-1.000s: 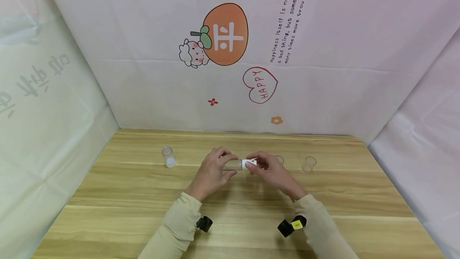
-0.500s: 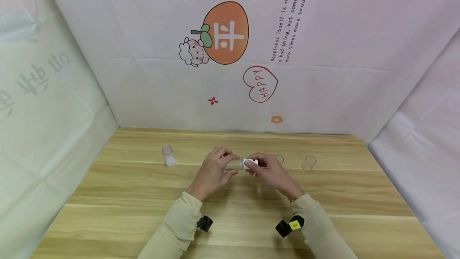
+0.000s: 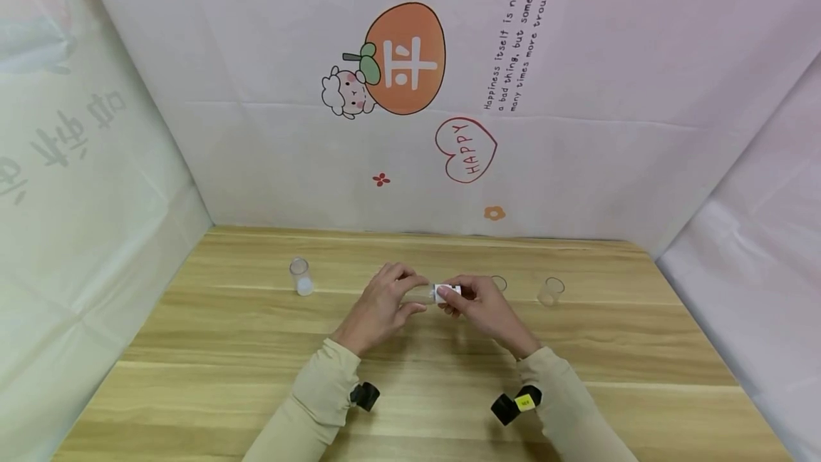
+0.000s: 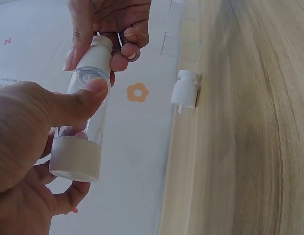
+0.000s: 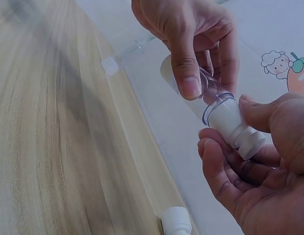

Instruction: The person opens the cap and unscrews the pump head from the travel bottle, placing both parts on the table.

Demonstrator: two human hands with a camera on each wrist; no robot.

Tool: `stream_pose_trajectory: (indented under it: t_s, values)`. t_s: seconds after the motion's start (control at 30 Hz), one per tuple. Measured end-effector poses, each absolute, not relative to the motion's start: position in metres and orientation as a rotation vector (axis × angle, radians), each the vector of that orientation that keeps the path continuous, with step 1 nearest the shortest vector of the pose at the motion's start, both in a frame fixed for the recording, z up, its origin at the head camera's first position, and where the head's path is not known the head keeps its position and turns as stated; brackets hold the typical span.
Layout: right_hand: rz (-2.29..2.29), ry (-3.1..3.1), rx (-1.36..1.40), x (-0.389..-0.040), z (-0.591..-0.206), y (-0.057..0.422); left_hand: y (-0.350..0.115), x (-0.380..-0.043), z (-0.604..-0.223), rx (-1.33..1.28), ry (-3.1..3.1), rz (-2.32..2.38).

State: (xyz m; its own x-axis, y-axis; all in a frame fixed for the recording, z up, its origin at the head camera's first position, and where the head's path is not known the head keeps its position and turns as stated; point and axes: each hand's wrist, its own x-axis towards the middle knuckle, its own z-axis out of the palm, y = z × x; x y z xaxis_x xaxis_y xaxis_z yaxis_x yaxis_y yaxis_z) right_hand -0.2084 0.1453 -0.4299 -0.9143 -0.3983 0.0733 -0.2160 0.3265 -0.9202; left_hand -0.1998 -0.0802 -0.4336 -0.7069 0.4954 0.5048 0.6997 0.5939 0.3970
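Both hands hold a clear pump bottle (image 4: 95, 120) between them, lying on its side above the table in the head view. My left hand (image 3: 383, 303) grips its transparent body, the thumb along the wall near the neck and fingers curled round the white base (image 4: 76, 159). At the other end, my right hand (image 3: 481, 303) pinches the white pump top (image 5: 228, 120) between thumb and fingers. The pump top sits against the bottle's neck. A second white pump top (image 4: 185, 90) stands on the table in the left wrist view.
A clear bottle with a white base (image 3: 301, 276) is at the table's left. Clear caps (image 3: 551, 291) stand to the right, one partly hidden behind my right hand. A printed white sheet (image 3: 288, 170) rises along the table's back edge.
My right fingers have shifted round the white pump top, and its small side spout no longer shows in the head view. My left hand keeps its grip almost in place.
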Motion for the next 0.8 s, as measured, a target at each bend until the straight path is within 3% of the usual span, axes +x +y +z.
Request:
stream_pose_trajectory:
  t_s: [0.8]
  values:
    - [-1.587,2.519,-0.783,-0.2084,-0.4277,0.1483,-0.0865,-0.2034,-0.4325,-0.987,-2.627,-1.135]
